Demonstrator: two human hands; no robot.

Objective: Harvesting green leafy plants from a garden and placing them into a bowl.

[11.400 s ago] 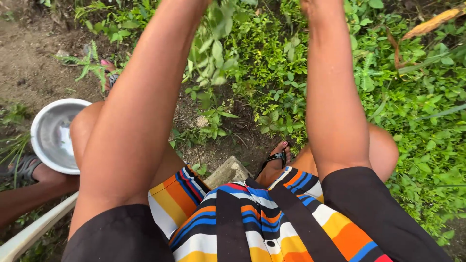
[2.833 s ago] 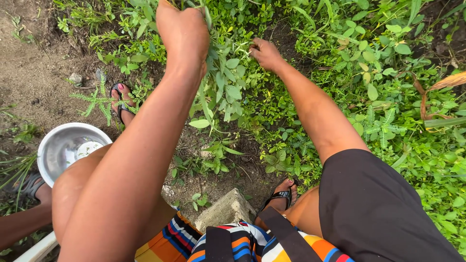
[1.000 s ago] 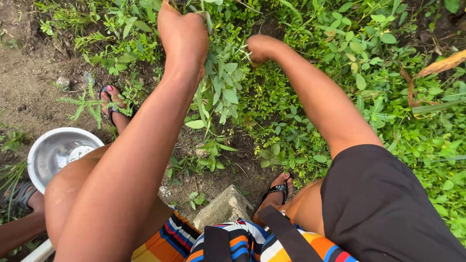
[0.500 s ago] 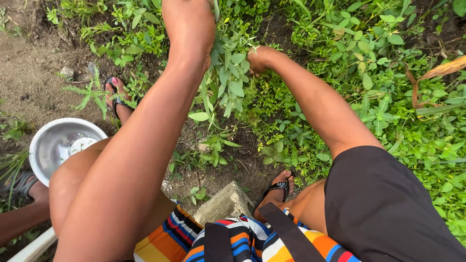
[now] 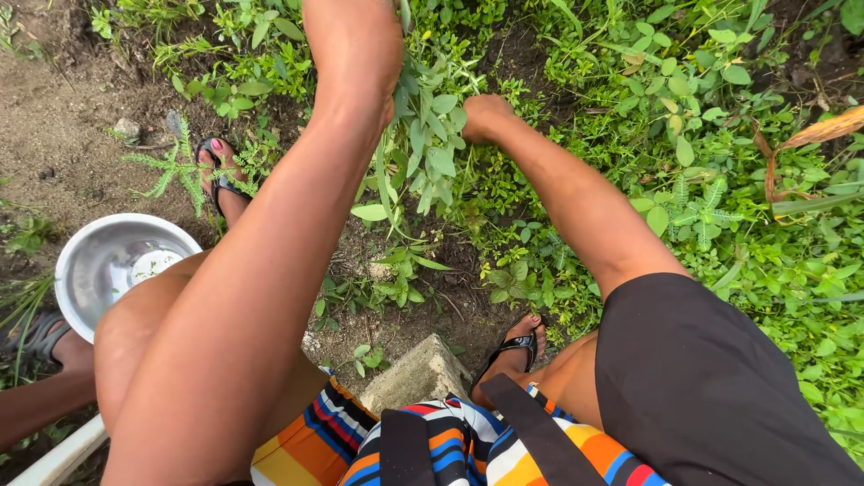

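Left hand point(image 5: 355, 45): grip closed around a bunch of leafy stems point(image 5: 418, 148) that hangs below the fist.
Right hand point(image 5: 484, 115): just right of the bunch, fingers curled down into the ground plants point(image 5: 684, 135); what the grip holds cannot be told.
Steel bowl point(image 5: 112, 265): on bare soil, well left of the bunch.
Concrete block point(image 5: 416, 378): below the bunch, between the knees.
Sandalled foot point(image 5: 216, 171): left of the bunch.

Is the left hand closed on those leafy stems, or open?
Closed: the left hand is fisted around a bunch of leafy stems, which hang below it.
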